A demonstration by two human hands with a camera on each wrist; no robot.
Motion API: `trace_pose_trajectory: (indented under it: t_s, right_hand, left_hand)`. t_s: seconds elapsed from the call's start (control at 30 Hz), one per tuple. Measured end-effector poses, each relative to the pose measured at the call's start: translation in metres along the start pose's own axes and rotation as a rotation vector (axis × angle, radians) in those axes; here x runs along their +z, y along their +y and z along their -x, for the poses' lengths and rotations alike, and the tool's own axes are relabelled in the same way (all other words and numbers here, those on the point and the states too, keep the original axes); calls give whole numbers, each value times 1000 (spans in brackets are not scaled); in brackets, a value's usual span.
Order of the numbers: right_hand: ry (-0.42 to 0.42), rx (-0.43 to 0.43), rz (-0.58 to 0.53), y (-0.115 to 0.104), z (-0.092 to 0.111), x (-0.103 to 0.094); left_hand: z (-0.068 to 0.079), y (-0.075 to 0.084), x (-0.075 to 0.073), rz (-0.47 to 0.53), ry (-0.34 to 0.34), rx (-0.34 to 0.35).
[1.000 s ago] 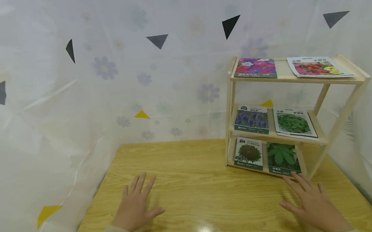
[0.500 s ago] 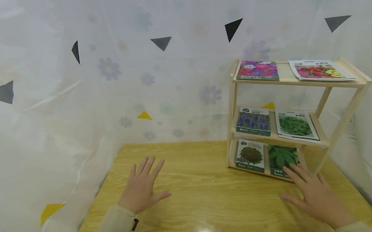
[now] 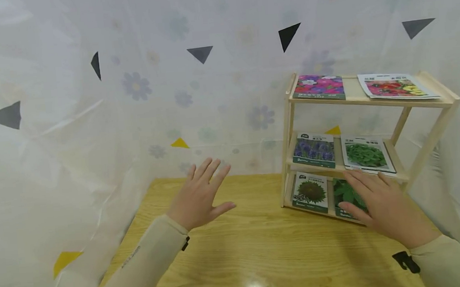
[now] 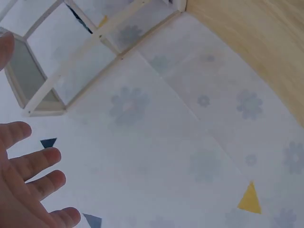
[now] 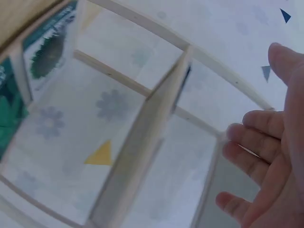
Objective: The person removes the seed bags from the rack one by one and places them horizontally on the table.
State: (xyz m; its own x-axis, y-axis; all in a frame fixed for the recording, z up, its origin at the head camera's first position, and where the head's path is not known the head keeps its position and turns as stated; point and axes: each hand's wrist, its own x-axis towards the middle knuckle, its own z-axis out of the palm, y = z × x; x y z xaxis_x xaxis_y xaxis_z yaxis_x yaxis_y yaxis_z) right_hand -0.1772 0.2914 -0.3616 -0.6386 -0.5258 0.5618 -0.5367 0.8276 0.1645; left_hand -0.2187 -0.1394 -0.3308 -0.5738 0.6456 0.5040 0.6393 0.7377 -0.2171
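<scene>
Both hands are raised with fingers extended and hold nothing. My left hand [image 3: 201,195] is over the table's left-centre part, thumb pointing right. My right hand [image 3: 385,208] is before the lower right of a three-tier wooden shelf [image 3: 372,101], overlapping it in the head view. Two flat packets with plant pictures lie on each tier. On top are a pink-purple flower packet [image 3: 318,86] and a red-yellow flower packet [image 3: 397,87]. The middle tier bears a purple flower packet [image 3: 314,149] and a green leaf packet [image 3: 365,153]. Below, a sunflower packet [image 3: 311,192] lies beside a partly hidden dark green leaf packet [image 3: 345,193].
The wooden table [image 3: 239,255] extends in front of the person. White sheeting [image 3: 225,85] with faded flowers hangs behind it and along both sides. Black, grey and yellow triangles mark the sheeting.
My left hand has moved up and to the right. The right hand has risen in front of the shelf, covering more of the lower right packet. The packets have stayed in place.
</scene>
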Motion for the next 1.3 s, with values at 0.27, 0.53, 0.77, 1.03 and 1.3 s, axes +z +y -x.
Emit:
trace_pose_trajectory:
  t_s: [0.27,0.53,0.77,1.03,1.3]
  right_hand:
    - [131,-106,60,5,-49,-35]
    - [233,-164,113,14,-88,-59]
    - [263,-179,186,25,-119,-72]
    - [230,-75,275,42,-146,-73]
    - [178,24,290,52,-156,-65]
  left_hand:
    - [-61,12,-20,-27,79,113]
    - [-117,18,-35,-69,64,130]
    - [-161,24,-41,-161,-20,76]
    - [-209,41,-44,-261,-104,14]
    - [-244,56,-42,-283,-238,-45]
